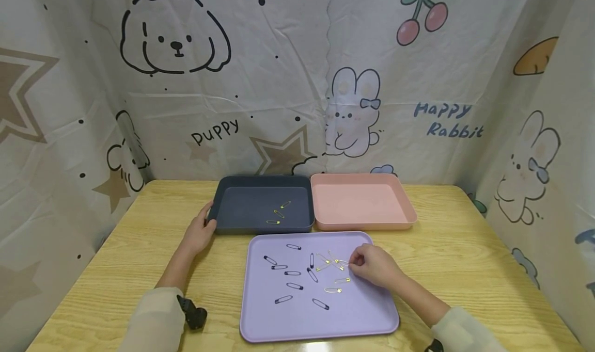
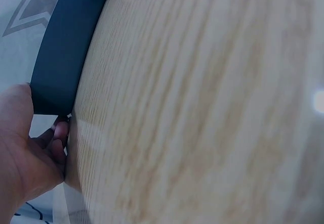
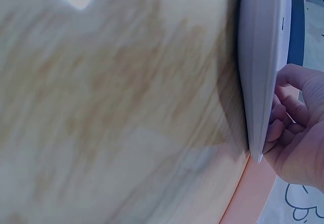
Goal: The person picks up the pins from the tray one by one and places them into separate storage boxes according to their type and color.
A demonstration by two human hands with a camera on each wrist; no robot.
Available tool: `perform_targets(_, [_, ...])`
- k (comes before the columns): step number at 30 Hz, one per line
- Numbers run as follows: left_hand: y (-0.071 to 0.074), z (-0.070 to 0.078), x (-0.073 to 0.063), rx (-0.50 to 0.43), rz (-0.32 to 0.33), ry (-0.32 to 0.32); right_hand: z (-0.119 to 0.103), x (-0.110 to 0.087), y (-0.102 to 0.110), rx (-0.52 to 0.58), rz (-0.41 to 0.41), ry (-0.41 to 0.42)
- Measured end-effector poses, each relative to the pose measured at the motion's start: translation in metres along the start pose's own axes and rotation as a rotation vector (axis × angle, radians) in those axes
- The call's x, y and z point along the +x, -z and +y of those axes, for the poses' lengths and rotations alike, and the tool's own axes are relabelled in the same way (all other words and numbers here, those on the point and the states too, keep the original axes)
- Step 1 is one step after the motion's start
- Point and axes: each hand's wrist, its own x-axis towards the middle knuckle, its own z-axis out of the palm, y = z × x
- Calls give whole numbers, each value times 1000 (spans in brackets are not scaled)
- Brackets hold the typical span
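My left hand (image 1: 200,233) holds the left side of a dark blue tray (image 1: 260,180). In the left wrist view its thumb meets the rim of that tray (image 2: 63,47), with curled fingers low at the corner. Several gold safety pins (image 1: 273,222) lie inside. Over the right part of a lilac tray (image 1: 288,326), my right hand (image 1: 374,265) pinches the end of a gold safety pin (image 1: 343,262) beside a small cluster of others. Several black safety pins (image 1: 293,273) are spread across the tray's left and middle. In the right wrist view the lilac tray's edge hides the fingertips.
A pink tray (image 1: 364,225) stands against the dark blue one, behind the lilac tray. All three sit on a wood-grain table (image 1: 446,249). A printed curtain (image 1: 279,83) hangs at the back and both sides. A black device (image 1: 192,313) is strapped at my left wrist.
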Motion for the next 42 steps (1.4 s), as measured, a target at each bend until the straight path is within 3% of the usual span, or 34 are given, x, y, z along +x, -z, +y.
perform_targets(13, [0,-3,2,16,-5,-3,-3,3,2,41,-8,-41])
perform_targets(27, [0,2,-1,18,-4,6,-8,11,21,110,10,-58])
perform_targets(34, [0,0,-2,-6,37,-67,-9,17,28,142,9,-45])
perform_targets(42, [0,1,-1,4,3,1,-8,23,31,186,15,-65])
